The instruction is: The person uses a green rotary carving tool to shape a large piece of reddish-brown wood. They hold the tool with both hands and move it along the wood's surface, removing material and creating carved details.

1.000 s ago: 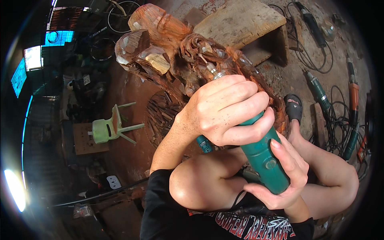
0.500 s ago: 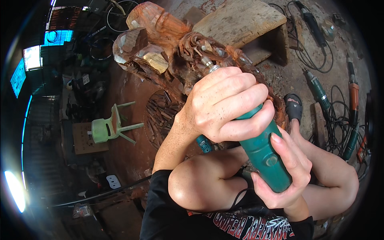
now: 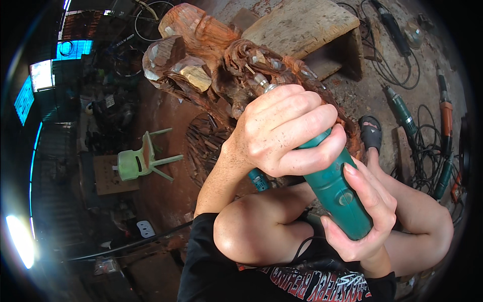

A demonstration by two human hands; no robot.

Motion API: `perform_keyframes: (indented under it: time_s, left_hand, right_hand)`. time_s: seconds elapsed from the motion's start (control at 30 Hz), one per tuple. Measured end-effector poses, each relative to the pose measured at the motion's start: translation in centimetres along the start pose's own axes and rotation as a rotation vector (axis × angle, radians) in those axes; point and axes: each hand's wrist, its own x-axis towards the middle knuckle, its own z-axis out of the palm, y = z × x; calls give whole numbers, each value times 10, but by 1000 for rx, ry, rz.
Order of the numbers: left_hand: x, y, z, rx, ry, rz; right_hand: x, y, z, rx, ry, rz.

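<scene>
A green die grinder [image 3: 332, 191] lies slantwise across my lap, its body held in both hands. My left hand [image 3: 287, 131] is wrapped over its front part, with dust specks on the skin. Lower down, my right hand [image 3: 367, 211] grips the rear end, the thumb and fingers on either side. From under the left fist the metal collet [image 3: 262, 82] and a thin bit stick out toward a reddish-brown wood carving [image 3: 201, 30]. The bit's tip is at the carved folds; whether it touches the wood I cannot tell.
A worn wooden board stand [image 3: 302, 27] is beyond the carving. On the right floor lie another green grinder [image 3: 401, 110], a black power tool [image 3: 392, 30], an orange tool [image 3: 446, 118] and tangled cords. To the left are a small green chair [image 3: 133, 163] and a pile of carving tools [image 3: 204, 138].
The grinder's rear end and my right hand have shifted slightly to the right. My left hand keeps its hold, nearly in place. The whole view has shifted a little.
</scene>
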Motion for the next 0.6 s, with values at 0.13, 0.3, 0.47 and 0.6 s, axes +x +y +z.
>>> perform_keyframes:
  time_s: [0.13,0.3,0.47,0.6]
  left_hand:
    - [0,-1,1,1,26,0]
    - [1,-2,0,16,20,2]
    - [3,-4,1,14,37,0]
    - [1,-3,2,15,32,-7]
  right_hand:
    - [-1,1,3,-16,10,-6]
    - [2,4,2,-16,4,-20]
    - [5,5,0,-19,10,-34]
    - [5,6,-1,-19,5,-27]
